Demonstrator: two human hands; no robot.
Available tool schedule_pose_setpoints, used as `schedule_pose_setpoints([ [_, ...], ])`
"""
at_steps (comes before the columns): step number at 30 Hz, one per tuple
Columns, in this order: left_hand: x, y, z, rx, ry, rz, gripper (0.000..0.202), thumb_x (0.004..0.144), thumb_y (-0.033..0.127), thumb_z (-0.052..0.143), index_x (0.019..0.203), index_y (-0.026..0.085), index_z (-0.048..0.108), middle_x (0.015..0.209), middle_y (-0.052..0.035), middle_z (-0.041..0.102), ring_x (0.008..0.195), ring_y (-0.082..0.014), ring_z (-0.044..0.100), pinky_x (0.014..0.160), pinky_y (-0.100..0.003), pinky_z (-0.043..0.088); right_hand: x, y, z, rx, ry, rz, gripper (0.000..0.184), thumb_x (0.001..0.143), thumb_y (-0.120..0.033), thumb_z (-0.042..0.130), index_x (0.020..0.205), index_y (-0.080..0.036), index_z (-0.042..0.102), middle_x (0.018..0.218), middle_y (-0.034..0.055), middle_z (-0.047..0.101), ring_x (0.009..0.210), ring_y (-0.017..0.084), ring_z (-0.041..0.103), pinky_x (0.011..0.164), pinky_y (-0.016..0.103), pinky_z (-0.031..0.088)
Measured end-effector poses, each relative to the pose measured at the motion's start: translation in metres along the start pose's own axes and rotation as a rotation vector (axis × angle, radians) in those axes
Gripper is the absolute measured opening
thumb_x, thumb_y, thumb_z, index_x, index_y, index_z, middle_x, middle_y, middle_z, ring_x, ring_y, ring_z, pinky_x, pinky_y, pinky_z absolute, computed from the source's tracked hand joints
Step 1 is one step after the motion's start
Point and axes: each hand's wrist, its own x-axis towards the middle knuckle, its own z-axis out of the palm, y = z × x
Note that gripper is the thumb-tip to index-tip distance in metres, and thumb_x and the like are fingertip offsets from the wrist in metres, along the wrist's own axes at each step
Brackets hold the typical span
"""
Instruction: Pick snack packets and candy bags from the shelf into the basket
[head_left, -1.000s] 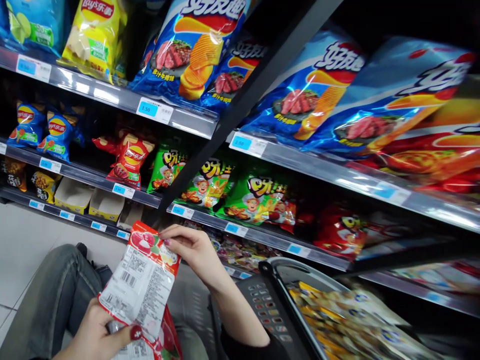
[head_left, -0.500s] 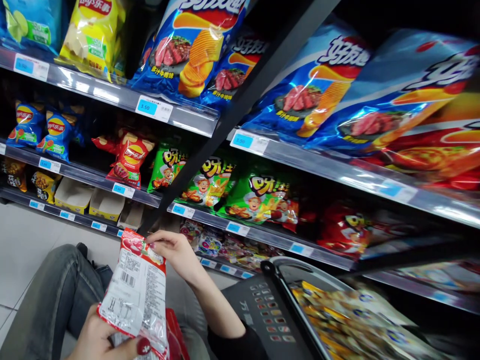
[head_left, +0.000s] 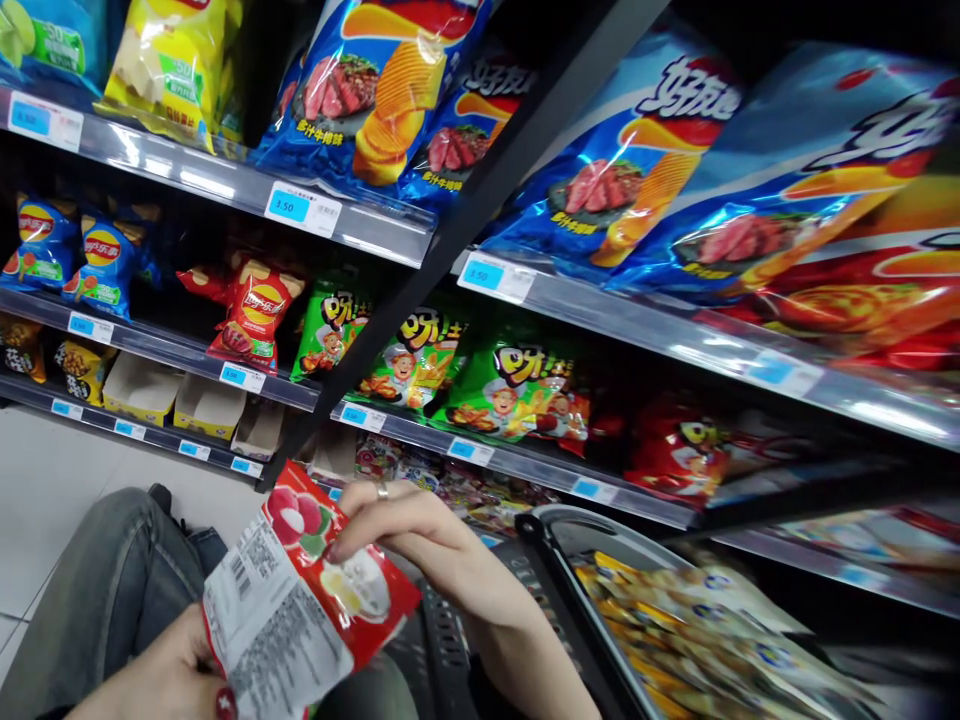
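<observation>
A red-and-white snack packet is held over my lap, tilted to the right. Its pale panel carries small print and a barcode; the red end shows pictures of lychees and a white bowl. My left hand grips the packet's lower left edge, its thumb at the bottom and most of its fingers hidden. At the red end, my right hand, with a ring on one finger, is closed on the packet, thumb and fingers bent over the upper edge. What lies behind the packet is hidden.
To the right stands a dark basket filled with gold and white packets. Shelves ahead hold blue chip bags, green snack bags and a red bag. Open cartons sit low on the left. A black post divides the shelves.
The packet has turned clockwise, its red end swinging right and showing the lychee picture more fully. My right hand has moved right and down with it. The view has shifted slightly.
</observation>
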Motion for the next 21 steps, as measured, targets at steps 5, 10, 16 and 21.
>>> schedule_pose_setpoints([
  [5, 0.0, -0.006, -0.005, -0.351, -0.019, -0.253, 0.042, 0.04, 0.038, 0.08, 0.074, 0.016, 0.07, 0.059, 0.0001, 0.063, 0.051, -0.0114, 0.052, 0.056, -0.021, 0.04, 0.006, 0.002, 0.013, -0.389, 0.164, -0.136, 0.015, 0.078, -0.029, 0.059, 0.07, -0.022, 0.069, 0.088, 0.0062, 0.053, 0.088, 0.018, 0.051, 0.077, 0.03, 0.042],
  [10, 0.005, 0.001, 0.0, 0.088, -0.083, -0.179, 0.026, 0.044, 0.015, 0.07, 0.069, 0.015, 0.062, 0.064, 0.0027, 0.055, 0.057, -0.0098, 0.044, 0.052, -0.019, 0.032, 0.016, -0.004, 0.025, -0.59, 0.106, -0.11, 0.017, 0.084, -0.026, 0.05, 0.071, -0.018, 0.058, 0.074, 0.0027, 0.057, 0.075, 0.014, 0.052, 0.07, 0.026, 0.04],
  [16, 0.009, 0.003, 0.007, 0.579, 0.176, -0.096, 0.013, 0.069, 0.023, 0.056, 0.059, 0.016, 0.058, 0.056, 0.0027, 0.051, 0.056, -0.0109, 0.04, 0.053, -0.02, 0.031, 0.019, -0.01, 0.035, -0.625, -0.004, -0.072, 0.022, 0.088, -0.023, 0.041, 0.069, -0.018, 0.051, 0.055, -0.0036, 0.047, 0.047, 0.007, 0.04, 0.046, 0.02, 0.028],
  [21, 0.013, -0.017, -0.012, 0.542, 0.09, -0.065, 0.019, 0.07, 0.033, 0.061, 0.068, 0.014, 0.063, 0.053, 0.004, 0.049, 0.049, -0.0088, 0.039, 0.047, -0.019, 0.03, 0.004, -0.025, 0.017, -0.717, 0.322, 0.129, 0.021, 0.086, -0.026, 0.044, 0.066, -0.02, 0.045, 0.052, -0.0036, 0.047, 0.046, 0.008, 0.042, 0.045, 0.02, 0.029],
])
